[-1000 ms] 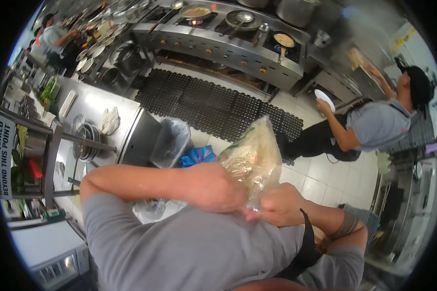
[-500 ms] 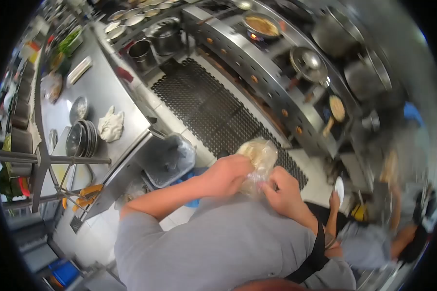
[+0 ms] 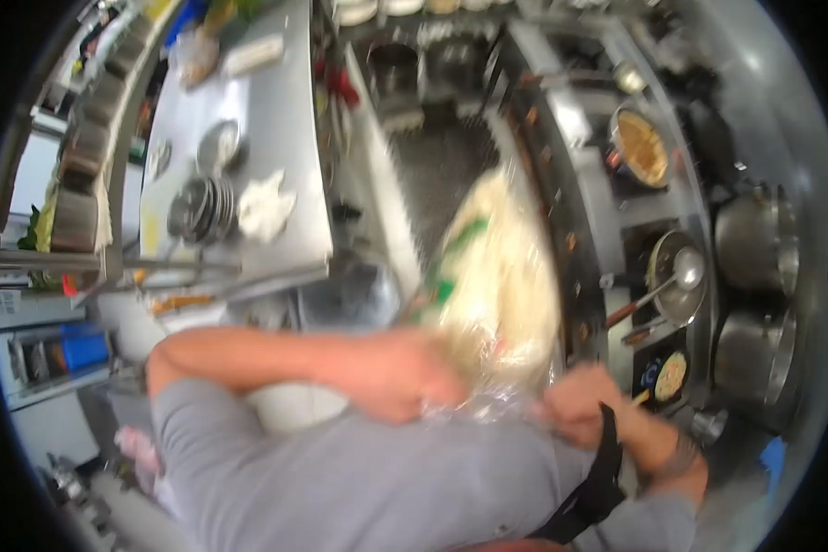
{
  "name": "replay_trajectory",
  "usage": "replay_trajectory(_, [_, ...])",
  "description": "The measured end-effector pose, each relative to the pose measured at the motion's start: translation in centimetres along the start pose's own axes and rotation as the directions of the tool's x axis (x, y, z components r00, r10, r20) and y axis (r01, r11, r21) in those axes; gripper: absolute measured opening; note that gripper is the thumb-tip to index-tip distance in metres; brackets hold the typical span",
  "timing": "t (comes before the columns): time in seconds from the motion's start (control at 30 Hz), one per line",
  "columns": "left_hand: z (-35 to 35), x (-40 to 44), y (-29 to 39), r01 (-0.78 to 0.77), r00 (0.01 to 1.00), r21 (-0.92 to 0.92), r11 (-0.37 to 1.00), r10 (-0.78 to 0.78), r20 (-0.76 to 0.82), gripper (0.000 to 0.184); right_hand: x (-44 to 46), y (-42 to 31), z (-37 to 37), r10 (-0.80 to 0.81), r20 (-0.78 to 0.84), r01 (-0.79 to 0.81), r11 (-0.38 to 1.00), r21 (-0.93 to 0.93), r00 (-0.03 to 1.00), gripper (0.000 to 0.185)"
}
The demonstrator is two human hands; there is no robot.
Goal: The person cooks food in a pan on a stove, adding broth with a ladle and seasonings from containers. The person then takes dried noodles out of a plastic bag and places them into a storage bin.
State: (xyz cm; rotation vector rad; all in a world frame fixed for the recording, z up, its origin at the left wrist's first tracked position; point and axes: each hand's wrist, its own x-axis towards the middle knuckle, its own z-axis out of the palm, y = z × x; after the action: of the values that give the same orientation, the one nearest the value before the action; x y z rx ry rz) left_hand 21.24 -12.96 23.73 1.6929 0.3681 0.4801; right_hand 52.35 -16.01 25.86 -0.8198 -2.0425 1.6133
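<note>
A clear plastic bag [image 3: 506, 276] with green marks on one side hangs in front of my chest, full of pale yellowish food whose kind I cannot make out. My left hand [image 3: 409, 373], blurred, is closed on the gathered plastic at the bag's near end. On the other side of that bunched film, my right hand [image 3: 584, 400] is closed on the plastic too. The bag's far end points away from me, above the dark floor mat [image 3: 442, 170].
To the left stands a steel table [image 3: 276, 110] with a white cloth [image 3: 267, 204] and stacked dark bowls [image 3: 201, 210]. On the right runs a stove with a pan of brown food [image 3: 642, 149], a wok with a ladle [image 3: 685, 271] and large pots [image 3: 754, 244]. A bin [image 3: 354, 296] stands under the table edge.
The bag appears much larger and longer, stretching farther forward from my hands. My hands are lower and wider apart. The view has turned, and the person at the right has left it.
</note>
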Motion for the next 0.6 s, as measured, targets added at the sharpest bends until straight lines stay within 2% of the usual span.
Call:
replay_trajectory(0.07, [-1.7, 3.2, -1.5, -0.238, 0.95, 0.297, 0.925, 0.285, -0.125, 0.012, 4.8, 1.9, -3.1, -0.309, -0.023, 0.302, 0.94, -0.158, 0.951, 0.046])
replay_trajectory(0.1, [-3.7, 4.2, -2.3, -0.142, 0.92, 0.507, 0.85, 0.302, -0.248, 0.009, 7.0, 3.4, -5.0, -0.391, -0.077, 0.362, 0.897, -0.254, 0.917, 0.047])
replay_trajectory(0.13, [-4.8, 5.0, -3.0, -0.015, 0.873, 0.655, 0.755, 0.33, -0.36, 0.01, 8.2, 4.9, -6.5, -0.349, -0.144, 0.301, 0.913, -0.274, 0.926, 0.046])
replay_trajectory(0.17, [-5.3, 6.0, -3.5, 0.224, 0.787, 0.472, 0.853, 0.128, -0.604, 0.014, 9.3, 6.4, -8.1, -0.304, -0.21, 0.239, 0.928, -0.286, 0.929, 0.045])
replay_trajectory(0.2, [-6.4, 7.3, -3.9, 0.423, 0.619, 0.239, 0.874, -0.087, -0.781, 0.018, 11.0, 7.8, -10.1, -0.165, -0.269, 0.103, 0.967, -0.232, 0.949, 0.043])
replay_trajectory(0.23, [-7.9, 8.2, -5.6, 0.433, 0.599, 0.235, 0.87, -0.083, -0.796, 0.018, 13.1, 9.4, -12.1, -0.176, -0.247, 0.119, 0.966, -0.231, 0.953, 0.043])
replay_trajectory(0.27, [-8.9, 8.4, -8.4, 0.436, 0.38, -0.004, 0.9, -0.188, -0.906, 0.014, 15.3, 11.0, -13.6, -0.039, -0.323, 0.035, 0.999, -0.018, 0.946, 0.041])
replay_trajectory(0.3, [-9.3, 8.5, -10.7, 0.376, 0.143, -0.245, 0.894, -0.317, -0.938, 0.011, 16.8, 12.5, -14.4, 0.126, -0.358, -0.052, 0.977, 0.209, 0.925, 0.039])
replay_trajectory(0.33, [-9.7, 8.8, -12.3, 0.38, 0.115, -0.25, 0.89, -0.314, -0.943, 0.011, 18.0, 14.1, -15.1, 0.118, -0.333, -0.047, 0.976, 0.213, 0.936, 0.039])
replay_trajectory(0.4, [-10.5, 10.0, -15.5, 0.074, -0.154, -0.349, 0.934, -0.335, -0.93, 0.013, 20.4, 17.3, -16.5, 0.175, -0.257, -0.076, 0.932, 0.353, 0.95, 0.038])
replay_trajectory(0.43, [-10.8, 10.4, -16.6, -0.027, -0.21, -0.385, 0.923, -0.381, -0.9, 0.01, 21.8, 18.4, -16.7, 0.201, -0.212, -0.091, 0.894, 0.439, 0.956, 0.037])
replay_trajectory(0.47, [-11.0, 10.8, -17.9, -0.038, -0.248, -0.389, 0.92, -0.386, -0.889, 0.01, 23.3, 19.0, -16.6, 0.201, -0.172, -0.109, 0.893, 0.436, 0.964, 0.037])
replay_trajectory(0.53, [-12.0, 11.4, -20.4, 0.021, -0.271, -0.38, 0.925, -0.361, -0.892, 0.02, 26.7, 20.2, -16.9, 0.33, -0.179, -0.226, 0.871, 0.437, 0.927, 0.035])
replay_trajectory(0.57, [-12.6, 11.4, -21.0, 0.135, -0.239, -0.378, 0.916, -0.34, -0.909, 0.029, 28.4, 22.1, -17.1, 0.34, -0.188, -0.247, 0.887, 0.391, 0.921, 0.032])
replay_trajectory(0.6, [-13.4, 11.1, -22.0, 0.126, -0.27, -0.376, 0.918, -0.333, -0.903, 0.029, 29.8, 23.2, -17.4, 0.329, -0.16, -0.25, 0.89, 0.381, 0.931, 0.032])
